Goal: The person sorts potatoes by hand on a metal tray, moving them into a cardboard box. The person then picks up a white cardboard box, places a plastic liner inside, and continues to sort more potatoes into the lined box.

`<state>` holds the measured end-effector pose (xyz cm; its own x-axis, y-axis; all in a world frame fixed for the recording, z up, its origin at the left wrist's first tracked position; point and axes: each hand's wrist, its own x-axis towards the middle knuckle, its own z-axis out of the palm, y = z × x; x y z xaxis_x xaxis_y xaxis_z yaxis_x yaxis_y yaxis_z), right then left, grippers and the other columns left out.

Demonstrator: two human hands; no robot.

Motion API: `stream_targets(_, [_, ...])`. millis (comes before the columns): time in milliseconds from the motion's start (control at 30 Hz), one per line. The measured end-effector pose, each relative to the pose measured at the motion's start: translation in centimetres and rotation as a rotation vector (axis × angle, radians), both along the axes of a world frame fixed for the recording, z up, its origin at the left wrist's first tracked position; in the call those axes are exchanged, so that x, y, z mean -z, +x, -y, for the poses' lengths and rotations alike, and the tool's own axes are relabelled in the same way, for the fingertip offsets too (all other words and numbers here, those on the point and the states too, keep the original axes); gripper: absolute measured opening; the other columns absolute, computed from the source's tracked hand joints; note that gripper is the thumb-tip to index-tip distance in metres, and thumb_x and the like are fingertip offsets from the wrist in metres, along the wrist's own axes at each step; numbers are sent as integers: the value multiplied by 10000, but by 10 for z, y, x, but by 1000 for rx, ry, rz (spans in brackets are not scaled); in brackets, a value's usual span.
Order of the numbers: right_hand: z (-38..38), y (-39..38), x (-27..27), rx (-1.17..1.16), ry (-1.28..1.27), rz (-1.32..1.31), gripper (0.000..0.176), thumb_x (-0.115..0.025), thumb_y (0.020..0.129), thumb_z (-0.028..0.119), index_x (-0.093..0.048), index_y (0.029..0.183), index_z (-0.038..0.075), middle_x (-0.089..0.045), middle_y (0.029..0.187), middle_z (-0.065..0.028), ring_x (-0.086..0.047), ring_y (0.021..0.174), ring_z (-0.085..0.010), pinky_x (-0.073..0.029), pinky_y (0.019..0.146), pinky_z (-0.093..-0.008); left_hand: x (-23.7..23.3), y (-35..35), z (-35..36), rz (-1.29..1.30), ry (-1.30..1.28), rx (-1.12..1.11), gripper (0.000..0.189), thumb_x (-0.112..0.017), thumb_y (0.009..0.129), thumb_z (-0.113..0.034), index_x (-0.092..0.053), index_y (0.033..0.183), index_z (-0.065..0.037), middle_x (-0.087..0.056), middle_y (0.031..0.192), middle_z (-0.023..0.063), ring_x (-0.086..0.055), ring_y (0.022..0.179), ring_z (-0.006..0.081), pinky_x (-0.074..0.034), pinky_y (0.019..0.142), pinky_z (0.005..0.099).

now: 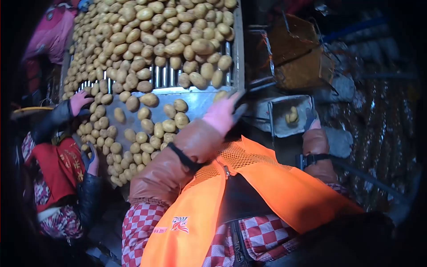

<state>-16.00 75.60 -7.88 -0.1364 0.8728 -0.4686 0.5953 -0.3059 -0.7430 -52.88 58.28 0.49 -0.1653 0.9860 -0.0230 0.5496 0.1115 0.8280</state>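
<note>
My left hand (224,113), in a pink glove with dark fingertips, is over the right edge of the metal sorting table (178,95). Its fingers are spread and slightly blurred, with nothing visible between them. A single potato (219,95) lies just beyond it on the table. My right hand (312,119), gloved the same way, is at the right rim of a white bin (289,130), its fingers around the rim. A few small potatoes (292,115) lie inside that bin. Many loose potatoes (149,99) are spread over the table to the left of my left hand.
A large heap of potatoes (147,35) covers the slatted rollers (164,76) at the back. At the left, a co-worker's gloved hands (80,101) are among the potatoes. Another person in pink (51,33) stands farther back. A brown container (298,49) is behind the bin.
</note>
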Motion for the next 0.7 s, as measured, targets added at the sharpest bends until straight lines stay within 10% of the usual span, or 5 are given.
stream_targets(167, [-1, -217, -42, -263, -58, -591, 481, -696, 889, 22, -556, 1348, 1, -643, 1226, -119, -610, 1109, -179, -489, 950, -280, 42, -82, 131, -766, -417, -83, 720, -723, 789, -507, -487, 1429, -275, -375, 1509, 203, -304, 1420, 439, -231, 1134, 627])
stream_targets(400, [22, -427, -48, -740, 764, 131, 670, -769, 786, 295, -506, 1392, 180, -523, 1337, -196, -521, 1202, -420, -440, 1032, -457, 36, -107, 225, -772, -648, -688, 702, -716, 803, -469, -476, 1439, -294, -343, 1539, 150, -347, 1407, 358, -209, 1114, 652])
stream_targets(533, [78, -425, -18, -954, 743, -220, 594, -812, 738, 266, -576, 1266, 131, -638, 1082, -218, -615, 1021, -420, -505, 925, -463, 64, -91, 265, -622, -490, -820, 773, -691, 827, -488, -417, 1480, -179, -320, 1553, 157, -311, 1429, 361, -227, 1133, 604])
stream_targets(633, [74, -413, 27, -631, -450, -743, 430, -672, 865, 319, -598, 1246, 135, -660, 1025, -108, -664, 909, -302, -555, 823, -483, 69, -88, 273, -700, -499, -785, 802, -686, 836, -480, -392, 1489, -119, -334, 1538, 197, -299, 1435, 375, -242, 1130, 598])
stream_targets(700, [66, -373, -72, -324, -775, -826, 380, -717, 871, 298, -595, 1176, 105, -645, 1162, -136, -672, 970, -305, -588, 803, -495, 72, -87, 275, -718, -494, -790, 802, -692, 837, -462, -376, 1502, -142, -342, 1530, 213, -295, 1434, 394, -242, 1121, 618])
